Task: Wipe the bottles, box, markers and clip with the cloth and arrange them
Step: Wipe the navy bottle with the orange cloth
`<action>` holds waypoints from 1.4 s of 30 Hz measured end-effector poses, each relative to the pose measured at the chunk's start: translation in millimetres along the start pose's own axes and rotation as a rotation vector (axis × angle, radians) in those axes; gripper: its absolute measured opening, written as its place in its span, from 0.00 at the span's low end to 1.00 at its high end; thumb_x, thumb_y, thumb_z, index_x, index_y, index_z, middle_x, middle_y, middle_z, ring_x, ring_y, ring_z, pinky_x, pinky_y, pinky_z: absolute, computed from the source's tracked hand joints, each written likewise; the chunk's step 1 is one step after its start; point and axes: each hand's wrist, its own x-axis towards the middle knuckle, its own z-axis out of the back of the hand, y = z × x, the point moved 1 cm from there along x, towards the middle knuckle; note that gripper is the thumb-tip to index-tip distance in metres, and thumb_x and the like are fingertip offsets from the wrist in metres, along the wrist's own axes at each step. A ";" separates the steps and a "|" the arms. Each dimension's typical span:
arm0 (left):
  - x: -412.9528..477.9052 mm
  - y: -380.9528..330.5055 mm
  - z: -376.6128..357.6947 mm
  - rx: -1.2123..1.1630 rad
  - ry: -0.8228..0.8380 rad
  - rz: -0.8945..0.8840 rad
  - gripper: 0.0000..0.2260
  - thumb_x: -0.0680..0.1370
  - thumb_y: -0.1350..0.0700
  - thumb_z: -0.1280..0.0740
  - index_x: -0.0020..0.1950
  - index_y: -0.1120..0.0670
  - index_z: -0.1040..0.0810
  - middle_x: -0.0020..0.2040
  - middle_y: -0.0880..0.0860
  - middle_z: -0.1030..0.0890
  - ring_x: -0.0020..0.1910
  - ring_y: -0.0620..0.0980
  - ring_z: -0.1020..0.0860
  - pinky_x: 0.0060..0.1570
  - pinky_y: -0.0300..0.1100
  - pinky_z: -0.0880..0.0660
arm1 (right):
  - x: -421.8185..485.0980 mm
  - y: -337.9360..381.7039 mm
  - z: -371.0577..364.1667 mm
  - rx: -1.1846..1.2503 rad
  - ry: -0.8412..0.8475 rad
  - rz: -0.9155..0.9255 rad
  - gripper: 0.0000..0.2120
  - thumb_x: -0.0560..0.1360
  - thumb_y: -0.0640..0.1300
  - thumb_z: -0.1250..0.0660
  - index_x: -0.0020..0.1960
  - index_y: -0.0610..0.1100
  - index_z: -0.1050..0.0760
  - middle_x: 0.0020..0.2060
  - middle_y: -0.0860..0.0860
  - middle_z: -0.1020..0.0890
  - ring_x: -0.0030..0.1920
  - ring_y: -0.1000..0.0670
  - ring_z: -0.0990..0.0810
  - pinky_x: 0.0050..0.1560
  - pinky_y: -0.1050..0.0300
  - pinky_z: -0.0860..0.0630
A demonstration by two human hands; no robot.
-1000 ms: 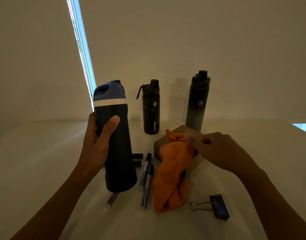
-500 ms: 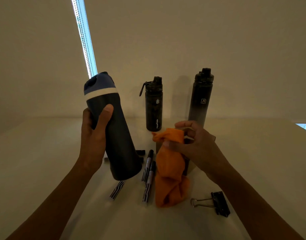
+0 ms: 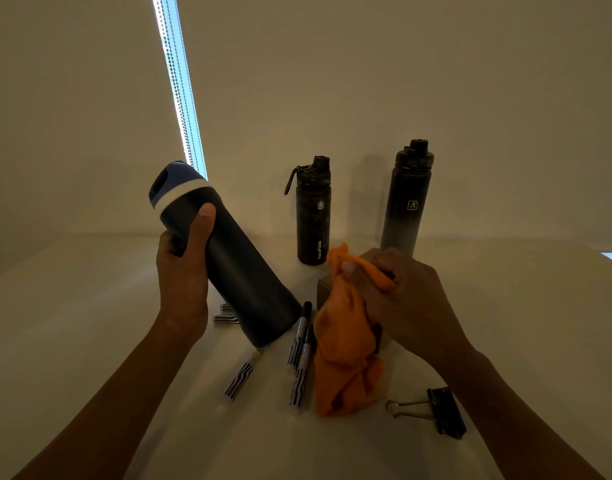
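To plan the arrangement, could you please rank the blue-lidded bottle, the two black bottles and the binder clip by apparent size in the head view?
1. blue-lidded bottle, held nearer the camera, so its lead is unsure
2. tall black bottle
3. short black bottle
4. binder clip

A: Finish on the blue-lidded bottle (image 3: 235, 271), centre left?
B: Matt dark body, looks like coated metal. Lid is smooth plastic.
A: Back row?
B: The short bottle (image 3: 313, 223) is mottled with a slight sheen, the tall bottle (image 3: 406, 209) matt. Caps plastic.
A: Rest?
B: Orange cloth (image 3: 342, 358) is soft, wrinkled fabric. The box (image 3: 323, 292) looks like matt cardboard. The clip (image 3: 446, 414) is black metal with shiny wire handles. The table (image 3: 90, 306) is smooth and pale.
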 end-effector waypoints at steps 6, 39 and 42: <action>-0.3 2.6 -1.3 -0.008 0.015 0.001 0.35 0.67 0.32 0.27 0.68 0.50 0.25 0.59 0.48 0.17 0.58 0.49 0.18 0.62 0.53 0.21 | 0.2 6.6 9.0 0.393 0.196 -0.325 0.25 0.80 0.62 0.46 0.49 0.42 0.23 0.32 0.44 0.19 0.31 0.50 0.19 0.37 0.59 0.19; -18.2 13.5 -12.0 -0.296 0.018 0.265 0.29 0.70 0.33 0.36 0.66 0.47 0.30 0.61 0.52 0.20 0.60 0.53 0.20 0.46 0.44 0.17 | -36.3 75.1 -41.7 0.461 0.127 -0.243 0.39 0.59 0.71 0.28 0.67 0.64 0.35 0.51 0.66 0.21 0.50 0.66 0.20 0.52 0.64 0.20; -16.6 14.4 -15.9 -0.235 0.130 0.237 0.28 0.70 0.32 0.38 0.65 0.46 0.31 0.57 0.47 0.20 0.57 0.49 0.20 0.44 0.42 0.17 | -31.1 64.9 -32.9 0.459 0.043 -0.298 0.43 0.54 0.72 0.28 0.66 0.60 0.33 0.54 0.64 0.22 0.51 0.63 0.20 0.54 0.61 0.20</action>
